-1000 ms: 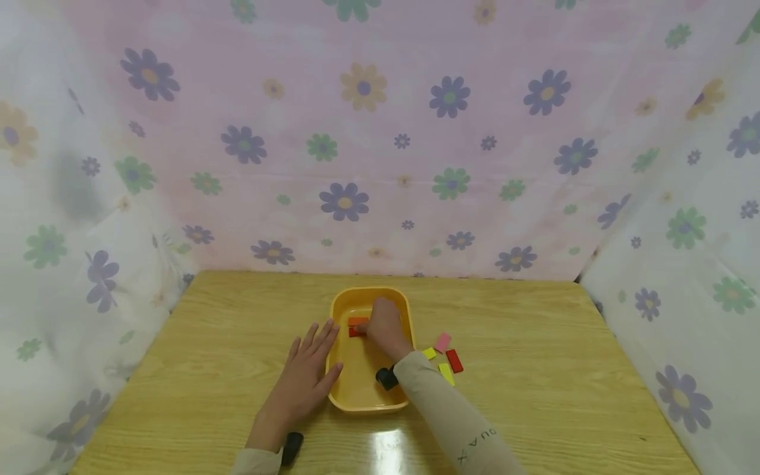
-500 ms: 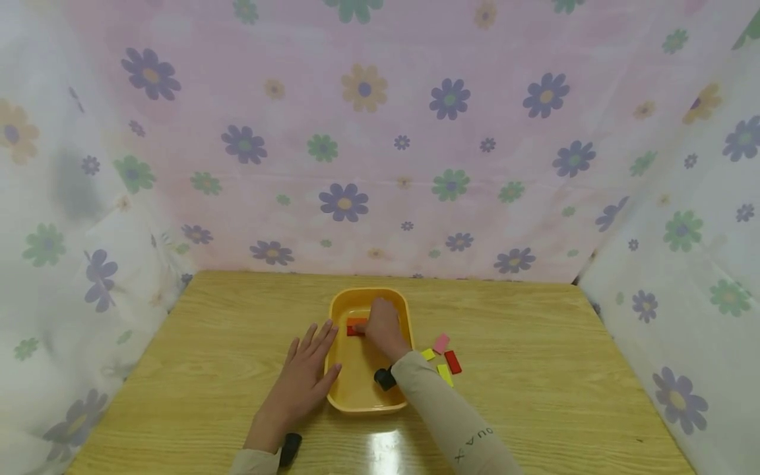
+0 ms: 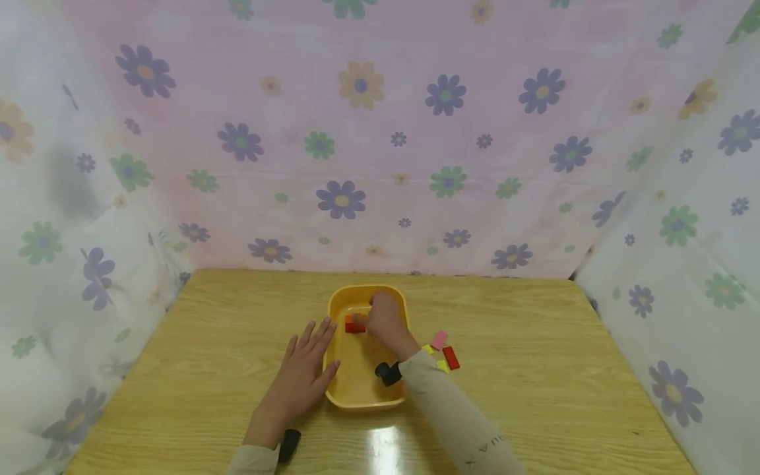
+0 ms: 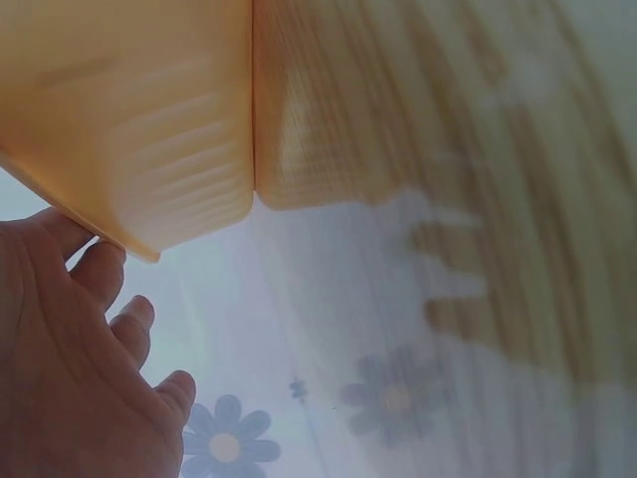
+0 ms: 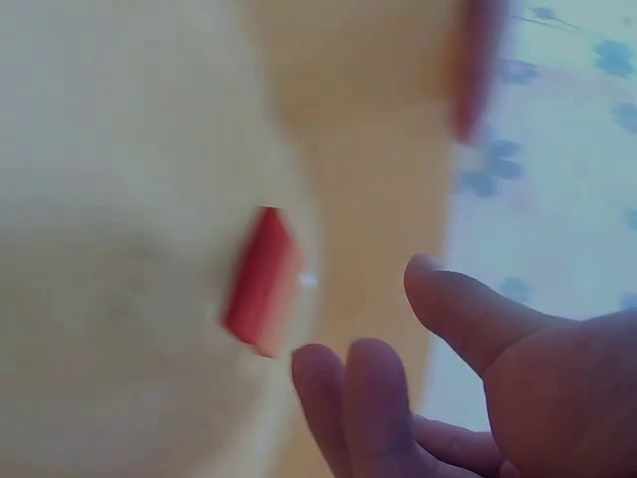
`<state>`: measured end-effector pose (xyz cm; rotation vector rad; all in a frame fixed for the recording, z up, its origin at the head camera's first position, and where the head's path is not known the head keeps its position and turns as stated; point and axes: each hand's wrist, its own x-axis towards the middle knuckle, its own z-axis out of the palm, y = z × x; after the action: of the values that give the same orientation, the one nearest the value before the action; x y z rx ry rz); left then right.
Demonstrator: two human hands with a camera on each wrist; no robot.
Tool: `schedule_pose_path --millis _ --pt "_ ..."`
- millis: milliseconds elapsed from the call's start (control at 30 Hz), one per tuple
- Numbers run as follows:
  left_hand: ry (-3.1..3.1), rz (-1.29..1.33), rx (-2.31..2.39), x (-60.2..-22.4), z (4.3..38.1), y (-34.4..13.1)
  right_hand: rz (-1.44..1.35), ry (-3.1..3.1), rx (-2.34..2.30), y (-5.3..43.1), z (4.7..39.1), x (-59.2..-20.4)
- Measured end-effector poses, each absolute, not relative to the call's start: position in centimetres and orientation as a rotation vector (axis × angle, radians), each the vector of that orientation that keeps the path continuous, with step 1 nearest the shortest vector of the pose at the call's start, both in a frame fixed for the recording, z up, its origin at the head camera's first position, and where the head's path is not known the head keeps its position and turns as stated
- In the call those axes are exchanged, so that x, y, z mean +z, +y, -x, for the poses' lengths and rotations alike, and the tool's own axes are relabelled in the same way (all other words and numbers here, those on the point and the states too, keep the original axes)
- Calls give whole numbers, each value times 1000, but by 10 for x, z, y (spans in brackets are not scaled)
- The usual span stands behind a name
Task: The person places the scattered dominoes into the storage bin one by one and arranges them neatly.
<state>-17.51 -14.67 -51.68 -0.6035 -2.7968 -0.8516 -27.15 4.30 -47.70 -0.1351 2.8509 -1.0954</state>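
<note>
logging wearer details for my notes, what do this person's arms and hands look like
Both the left hand and right hand are bare. The left sleeve and right sleeve are pale beige, ending near the wrists; dark lettering marks the right one. Each wrist has a small black piece.

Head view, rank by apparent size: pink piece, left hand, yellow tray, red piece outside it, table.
Table
Yellow tray
Left hand
Pink piece and red piece outside the tray: too alike to rank
</note>
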Motion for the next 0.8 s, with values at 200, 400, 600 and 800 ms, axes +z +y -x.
schedule_pose_path --millis 200,400,600,800 --pt "-2823 602 -867 -517 175 -146 154 2604 -1411 65 256 -447" --pt "-2823 604 -880 -519 174 -145 209 2573 -1736 91 248 -443" --pt "-2810 618 -866 -520 174 -147 223 2570 -2063 110 236 -456" --pt "-2788 636 -866 -520 178 -147 99 2629 -2141 127 226 -468"
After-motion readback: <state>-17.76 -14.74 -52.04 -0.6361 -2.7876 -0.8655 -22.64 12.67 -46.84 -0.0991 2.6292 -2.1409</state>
